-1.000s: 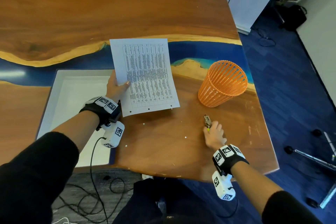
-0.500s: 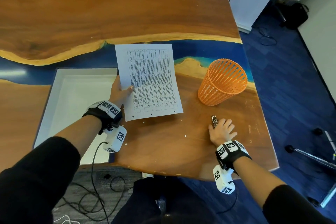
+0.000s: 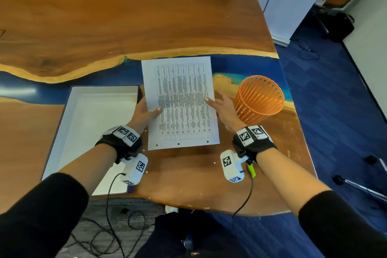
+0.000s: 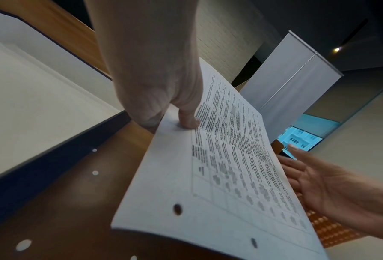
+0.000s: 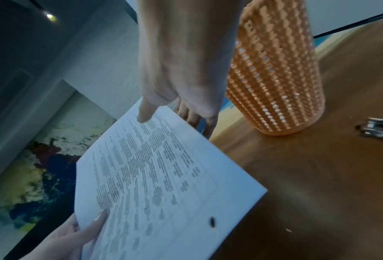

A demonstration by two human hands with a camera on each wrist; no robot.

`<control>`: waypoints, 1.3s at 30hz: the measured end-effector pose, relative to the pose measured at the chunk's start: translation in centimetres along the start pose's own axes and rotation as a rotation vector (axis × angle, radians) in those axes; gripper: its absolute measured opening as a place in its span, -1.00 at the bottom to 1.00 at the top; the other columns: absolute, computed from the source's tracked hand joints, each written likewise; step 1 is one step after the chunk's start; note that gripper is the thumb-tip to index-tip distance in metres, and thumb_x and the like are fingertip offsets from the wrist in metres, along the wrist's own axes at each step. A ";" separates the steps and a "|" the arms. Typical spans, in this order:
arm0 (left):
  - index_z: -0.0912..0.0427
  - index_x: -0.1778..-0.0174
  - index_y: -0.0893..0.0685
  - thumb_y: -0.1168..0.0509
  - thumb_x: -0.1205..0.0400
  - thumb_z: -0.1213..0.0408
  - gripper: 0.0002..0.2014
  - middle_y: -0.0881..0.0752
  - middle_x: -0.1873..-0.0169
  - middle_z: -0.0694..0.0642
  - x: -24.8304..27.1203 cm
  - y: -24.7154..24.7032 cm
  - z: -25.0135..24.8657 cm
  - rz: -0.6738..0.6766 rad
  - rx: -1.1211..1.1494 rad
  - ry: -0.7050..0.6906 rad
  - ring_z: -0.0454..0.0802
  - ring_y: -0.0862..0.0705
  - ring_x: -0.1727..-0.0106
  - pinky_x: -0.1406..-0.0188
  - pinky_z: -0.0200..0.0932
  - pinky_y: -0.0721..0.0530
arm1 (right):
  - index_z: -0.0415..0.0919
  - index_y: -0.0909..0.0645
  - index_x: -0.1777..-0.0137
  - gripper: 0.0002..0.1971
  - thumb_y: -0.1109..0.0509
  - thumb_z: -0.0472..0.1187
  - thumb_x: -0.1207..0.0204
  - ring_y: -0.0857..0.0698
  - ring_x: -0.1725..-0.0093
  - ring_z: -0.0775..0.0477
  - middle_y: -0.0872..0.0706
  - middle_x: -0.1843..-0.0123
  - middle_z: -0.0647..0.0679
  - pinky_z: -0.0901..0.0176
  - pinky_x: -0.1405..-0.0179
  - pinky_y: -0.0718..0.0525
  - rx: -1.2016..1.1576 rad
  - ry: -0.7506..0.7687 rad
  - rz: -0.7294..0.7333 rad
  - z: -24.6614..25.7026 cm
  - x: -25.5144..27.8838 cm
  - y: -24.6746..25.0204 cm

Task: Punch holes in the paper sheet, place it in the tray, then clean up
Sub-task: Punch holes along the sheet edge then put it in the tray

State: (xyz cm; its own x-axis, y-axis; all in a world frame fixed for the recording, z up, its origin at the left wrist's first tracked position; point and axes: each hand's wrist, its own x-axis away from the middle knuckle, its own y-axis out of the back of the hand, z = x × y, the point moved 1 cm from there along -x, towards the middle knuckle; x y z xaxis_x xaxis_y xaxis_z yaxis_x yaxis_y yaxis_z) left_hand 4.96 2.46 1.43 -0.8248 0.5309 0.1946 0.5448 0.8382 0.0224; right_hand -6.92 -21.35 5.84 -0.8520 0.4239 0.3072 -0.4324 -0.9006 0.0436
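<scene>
The printed paper sheet (image 3: 182, 98) hangs just above the table, with three punched holes along its near edge. My left hand (image 3: 146, 111) pinches its left edge, thumb on top (image 4: 187, 121). My right hand (image 3: 219, 104) takes the right edge, its thumb on the print (image 5: 144, 116) and its spread fingers below the sheet. The white tray (image 3: 62, 132) lies to the left, touching nothing. The hole punch (image 3: 251, 168) lies on the table under my right wrist, and its metal end (image 5: 377, 128) is in the right wrist view.
An orange mesh basket (image 3: 259, 98) stands upright just right of my right hand. Several small white paper dots (image 4: 23, 244) lie on the wood near the sheet's near edge. The table's front and right edges are close; a cable hangs below the front edge.
My right hand has let go of the hole punch and moved up-left to the sheet's right edge. The left hand has turned the sheet straighter.
</scene>
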 end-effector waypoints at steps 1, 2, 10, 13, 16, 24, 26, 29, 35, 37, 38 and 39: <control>0.36 -0.53 -0.37 -0.28 -0.63 0.55 -0.48 -0.67 -0.28 0.22 0.2 -0.3 -0.4 -0.011 -0.001 -0.015 -0.17 -0.80 -0.06 -0.01 -0.16 -0.81 | -0.26 -0.38 -0.43 -0.49 -0.42 -0.26 -0.51 -0.74 -0.10 -0.06 -0.70 -0.24 -0.21 0.01 -0.06 -0.77 0.020 0.051 -0.018 0.4 -0.2 -0.3; 0.36 -0.53 -0.38 -0.27 -0.64 0.53 -0.50 -0.68 -0.26 0.17 0.3 -0.7 -0.8 -0.032 -0.005 -0.035 -0.19 -0.79 -0.08 -0.04 -0.17 -0.80 | -0.27 -0.45 -0.37 -0.56 -0.42 -0.30 -0.50 -0.74 -0.12 -0.09 -0.70 -0.24 -0.22 -0.10 -0.12 -0.75 0.057 0.102 -0.059 0.5 -0.4 -0.5; 0.14 -0.45 -0.43 -0.16 -0.75 0.44 -0.65 -0.64 -0.26 0.04 1.2 -4.6 -3.6 -0.296 -0.039 -0.311 -0.27 -0.66 -0.29 -0.29 -0.25 -0.66 | -0.27 -0.52 -0.24 -0.71 -0.32 -0.41 -0.53 -0.64 -0.06 0.12 -0.65 -0.06 0.05 0.32 -0.01 -0.63 0.215 0.394 -0.355 1.6 0.4 -2.3; 0.11 -0.46 -0.37 -0.13 -0.75 0.47 -0.63 -0.61 -0.28 0.02 1.4 -5.9 -3.5 -0.306 -0.034 -0.330 -0.38 -0.63 -0.28 -0.28 -0.37 -0.64 | -0.36 -0.47 -0.31 -0.67 -0.31 -0.42 -0.54 -0.61 -0.12 0.10 -0.68 -0.14 -0.08 0.32 -0.04 -0.60 0.209 0.358 -0.387 0.8 0.7 -2.4; 0.13 -0.48 -0.37 -0.14 -0.74 0.46 -0.62 -0.61 -0.27 0.03 1.6 -6.0 -2.1 -0.287 -0.027 -0.286 -0.37 -0.64 -0.25 -0.26 -0.31 -0.67 | -0.34 -0.41 -0.40 -0.60 -0.28 -0.41 -0.56 -0.59 -0.27 0.01 -0.65 -0.29 -0.17 0.22 -0.20 -0.60 0.190 0.289 -0.354 -0.3 0.8 -2.1; 0.40 -0.50 -0.40 -0.10 -0.76 0.47 -0.64 -0.60 -0.26 0.11 0.8 -5.4 -0.6 -0.299 -0.023 -0.204 -0.54 -0.67 -0.10 -0.06 -0.53 -0.66 | -0.41 -0.52 -0.31 -0.71 -0.18 -0.41 -0.62 -0.58 -0.15 0.03 -0.69 -0.22 -0.25 0.27 -0.11 -0.57 0.287 0.325 -0.372 -0.6 0.4 -1.1; 0.41 -0.50 -0.41 -0.11 -0.76 0.45 -0.63 -0.62 -0.24 0.10 0.4 -5.2 -1.0 -0.307 -0.037 -0.217 -0.54 -0.67 -0.09 -0.05 -0.52 -0.66 | -0.37 -0.53 -0.31 -0.72 -0.19 -0.37 -0.63 -0.61 -0.12 0.05 -0.71 -0.21 -0.21 0.14 -0.11 -0.63 0.297 0.331 -0.378 -0.5 0.0 -0.9; 0.38 -0.51 -0.38 -0.11 -0.75 0.47 -0.62 -0.61 -0.24 0.06 0.2 -5.0 -0.7 -0.297 -0.062 -0.203 -0.55 -0.66 -0.10 -0.11 -0.47 -0.68 | -0.37 -0.53 -0.30 -0.72 -0.19 -0.38 -0.63 -0.60 -0.12 0.06 -0.70 -0.21 -0.20 0.12 -0.12 -0.63 0.305 0.306 -0.376 -0.8 0.0 -0.9; 0.39 -0.51 -0.41 -0.12 -0.74 0.47 -0.62 -0.62 -0.26 0.13 0.5 -4.6 0.5 -0.254 -0.128 -0.152 -0.30 -0.66 -0.18 -0.21 -0.36 -0.68 | -0.38 -0.51 -0.30 -0.71 -0.15 -0.47 -0.61 -0.54 -0.18 0.04 -0.66 -0.25 -0.24 0.14 -0.17 -0.56 0.317 0.275 -0.362 -2.1 0.3 -0.4; 0.42 -0.48 -0.45 -0.13 -0.74 0.47 -0.64 -0.64 -0.26 0.18 0.4 -4.1 0.2 -0.265 -0.171 -0.170 -0.37 -0.68 -0.13 -0.09 -0.52 -0.66 | -0.37 -0.53 -0.27 -0.73 -0.18 -0.46 -0.60 -0.56 -0.15 0.05 -0.67 -0.20 -0.21 0.13 -0.17 -0.57 0.297 0.289 -0.374 -1.5 0.3 -0.3; 0.42 -0.46 -0.46 -0.13 -0.74 0.46 -0.65 -0.65 -0.27 0.23 0.3 -3.7 0.0 -0.280 -0.179 -0.169 -0.27 -0.69 -0.15 -0.07 -0.51 -0.67 | -0.36 -0.53 -0.26 -0.74 -0.21 -0.45 -0.59 -0.59 -0.13 0.04 -0.68 -0.16 -0.17 0.10 -0.17 -0.60 0.285 0.306 -0.376 -1.3 0.1 -0.4; 0.43 -0.43 -0.47 -0.14 -0.74 0.45 -0.67 -0.65 -0.28 0.27 0.3 -3.2 -0.4 -0.302 -0.180 -0.163 -0.11 -0.69 -0.17 -0.08 -0.44 -0.70 | -0.34 -0.51 -0.26 -0.74 -0.24 -0.44 -0.58 -0.62 -0.10 0.03 -0.69 -0.11 -0.09 0.06 -0.15 -0.64 0.267 0.317 -0.368 -1.0 -0.1 -0.6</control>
State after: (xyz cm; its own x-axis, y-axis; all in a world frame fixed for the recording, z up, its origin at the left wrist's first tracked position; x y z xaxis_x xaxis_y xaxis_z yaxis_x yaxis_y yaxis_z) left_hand 3.00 -0.15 1.78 -0.9576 0.2879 -0.0049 0.2792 0.9325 0.2291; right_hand -6.83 -20.79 4.84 -0.7237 0.6862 -0.0731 -0.6637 -0.6631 0.3460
